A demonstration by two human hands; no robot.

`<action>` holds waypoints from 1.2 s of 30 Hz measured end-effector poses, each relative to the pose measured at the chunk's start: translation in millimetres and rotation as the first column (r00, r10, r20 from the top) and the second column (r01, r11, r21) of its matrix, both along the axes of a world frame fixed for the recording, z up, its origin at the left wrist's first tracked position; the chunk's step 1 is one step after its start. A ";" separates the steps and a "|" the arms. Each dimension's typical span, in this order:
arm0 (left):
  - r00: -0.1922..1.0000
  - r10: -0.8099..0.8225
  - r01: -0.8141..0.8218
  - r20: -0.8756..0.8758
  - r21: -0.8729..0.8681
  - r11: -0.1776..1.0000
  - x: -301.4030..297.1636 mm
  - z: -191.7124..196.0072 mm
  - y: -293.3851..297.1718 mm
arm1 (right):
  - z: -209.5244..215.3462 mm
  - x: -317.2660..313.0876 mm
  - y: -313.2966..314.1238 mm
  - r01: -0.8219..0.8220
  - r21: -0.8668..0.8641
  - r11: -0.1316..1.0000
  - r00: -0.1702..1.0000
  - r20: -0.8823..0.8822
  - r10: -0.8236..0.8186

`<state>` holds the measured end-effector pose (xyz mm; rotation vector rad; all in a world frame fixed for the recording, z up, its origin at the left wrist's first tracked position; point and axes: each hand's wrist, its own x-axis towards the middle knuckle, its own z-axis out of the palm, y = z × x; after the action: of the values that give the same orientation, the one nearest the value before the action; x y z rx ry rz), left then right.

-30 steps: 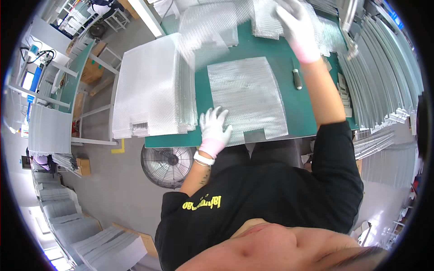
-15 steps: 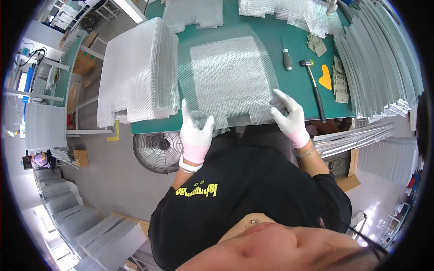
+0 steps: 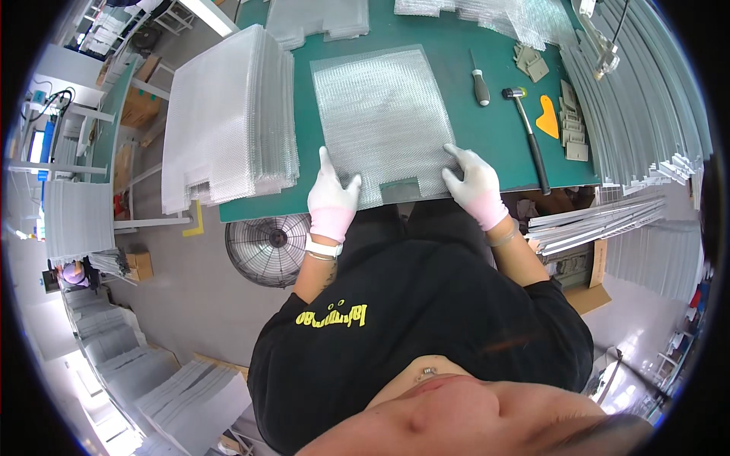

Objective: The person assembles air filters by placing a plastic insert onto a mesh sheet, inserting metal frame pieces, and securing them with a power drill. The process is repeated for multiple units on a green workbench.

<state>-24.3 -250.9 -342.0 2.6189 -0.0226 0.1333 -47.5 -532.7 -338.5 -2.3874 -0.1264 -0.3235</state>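
A silvery, see-through mesh sheet [image 3: 384,106] with a notch in its near edge lies flat in front of me on the green table. Its near edge reaches the table's front edge. My left hand [image 3: 333,196], in a white glove with a pink cuff, holds the near left corner, thumb over the mesh and index finger along the side. At the near right corner my right hand [image 3: 473,186], gloved alike, holds the right edge between thumb and fingers. The remaining fingers of both hands are partly hidden.
A tall stack of mesh sheets [image 3: 217,114] stands at left, more sheets [image 3: 319,17] at the back. To the right lie a screwdriver [image 3: 480,87], a mallet [image 3: 536,152], a yellow scraper [image 3: 547,118] and beige plates [image 3: 574,133]. Grey strips [image 3: 642,99] line the right; a fan [image 3: 268,247] stands below.
The mesh sheet has come down from its raised, blurred position and lines up flat, farther back. My right hand has shifted slightly left; both hands remain at the near corners.
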 end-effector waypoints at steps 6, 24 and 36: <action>0.998 -0.002 0.002 -0.068 0.005 1.000 1.7 -0.8 2.2 | 1.1 0.0 -1.0 -0.024 -0.041 0.999 0.999 -0.023 0.023; 0.953 -0.288 0.268 0.095 0.180 0.947 18.3 -7.7 12.1 | 42.9 214.7 -197.7 0.471 -0.146 0.870 0.879 0.161 -0.449; 0.921 -0.324 0.294 0.214 0.162 0.942 29.7 -18.9 0.2 | -59.6 378.6 -390.3 0.493 -0.480 0.726 0.729 -0.228 -0.645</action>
<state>5.4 -250.7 -360.9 2.6690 -0.5447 0.3429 331.1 -923.1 -398.1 -2.7893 0.8494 -0.1090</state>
